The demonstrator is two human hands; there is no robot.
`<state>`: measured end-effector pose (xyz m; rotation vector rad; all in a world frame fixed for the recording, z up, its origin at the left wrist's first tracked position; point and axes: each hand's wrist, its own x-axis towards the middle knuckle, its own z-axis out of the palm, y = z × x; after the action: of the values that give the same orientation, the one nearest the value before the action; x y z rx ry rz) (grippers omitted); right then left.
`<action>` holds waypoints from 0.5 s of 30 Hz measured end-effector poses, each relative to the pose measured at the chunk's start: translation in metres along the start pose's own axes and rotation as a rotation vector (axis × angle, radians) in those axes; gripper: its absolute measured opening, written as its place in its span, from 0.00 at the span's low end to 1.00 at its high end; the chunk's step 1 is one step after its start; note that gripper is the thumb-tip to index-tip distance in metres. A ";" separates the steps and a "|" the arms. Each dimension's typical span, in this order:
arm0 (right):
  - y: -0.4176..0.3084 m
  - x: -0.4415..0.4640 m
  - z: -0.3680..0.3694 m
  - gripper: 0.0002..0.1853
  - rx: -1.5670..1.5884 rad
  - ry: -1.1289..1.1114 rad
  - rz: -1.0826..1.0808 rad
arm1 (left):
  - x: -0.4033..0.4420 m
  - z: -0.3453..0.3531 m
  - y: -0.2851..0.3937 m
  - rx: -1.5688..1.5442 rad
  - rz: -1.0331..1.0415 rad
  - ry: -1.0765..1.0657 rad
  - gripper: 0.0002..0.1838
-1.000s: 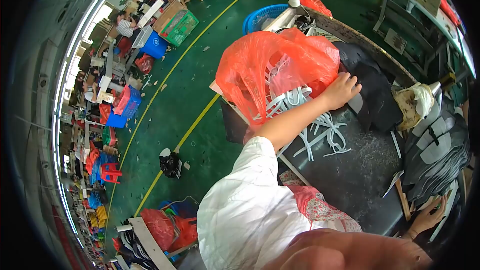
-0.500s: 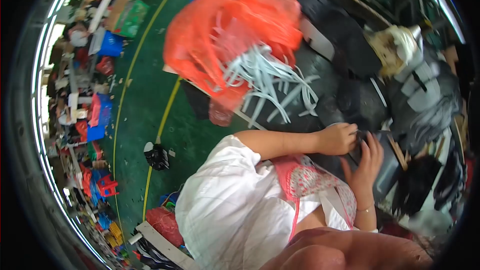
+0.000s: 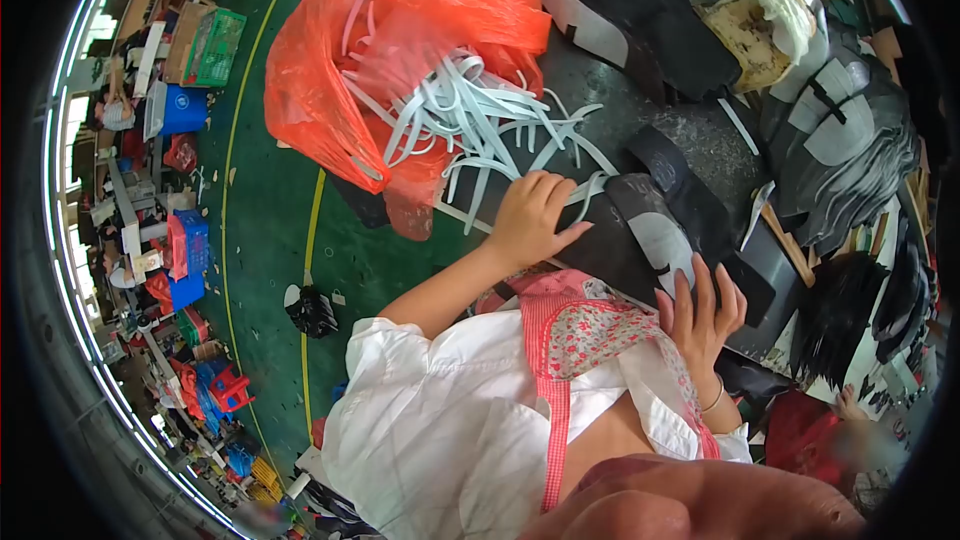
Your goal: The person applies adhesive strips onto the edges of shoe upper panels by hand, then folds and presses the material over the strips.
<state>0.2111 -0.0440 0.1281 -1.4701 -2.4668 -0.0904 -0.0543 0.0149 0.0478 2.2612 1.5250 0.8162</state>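
My left hand (image 3: 538, 220) is at the near edge of a heap of pale strips (image 3: 470, 115). Its thumb stands apart from the bent fingers, and one curled strip lies close by the thumb. The strips spill out of an orange plastic bag (image 3: 330, 70) onto the dark tabletop. My right hand (image 3: 705, 315), with a thin bracelet at the wrist, has its fingers spread over the lower end of a black piece with a light grey patch (image 3: 660, 240). Beside it lies a black strap-like piece (image 3: 680, 180). What is under my right palm is hidden.
Stacked black sheets with grey patches (image 3: 840, 130) lie at the right, near a stained yellowish container (image 3: 765, 35). Larger black pieces (image 3: 650, 20) sit at the back. Wooden sticks (image 3: 790, 245) rest by the right edge. Green floor (image 3: 270, 240) stretches at the left.
My hands were together over the black piece. My left hand has moved away to the strips, and my right hand's fingers now lie on the piece. The whole view has shifted somewhat.
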 end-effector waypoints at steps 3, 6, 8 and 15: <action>0.001 0.020 0.041 0.33 0.297 -0.137 0.149 | 0.000 0.024 0.009 -0.035 -0.170 -0.077 0.29; 0.012 0.010 0.090 0.34 0.224 -0.100 0.125 | 0.007 0.061 0.001 -0.066 -0.229 0.025 0.16; 0.028 -0.005 0.098 0.34 0.340 -0.063 0.080 | 0.018 0.055 -0.010 -0.180 -0.261 0.080 0.10; 0.042 -0.035 0.098 0.26 0.157 -0.037 -0.380 | 0.083 -0.033 -0.040 0.002 -0.135 0.560 0.09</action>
<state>0.2445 -0.0348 0.0215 -0.9361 -2.6829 0.0575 -0.0810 0.1042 0.0767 1.9945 1.8735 1.4916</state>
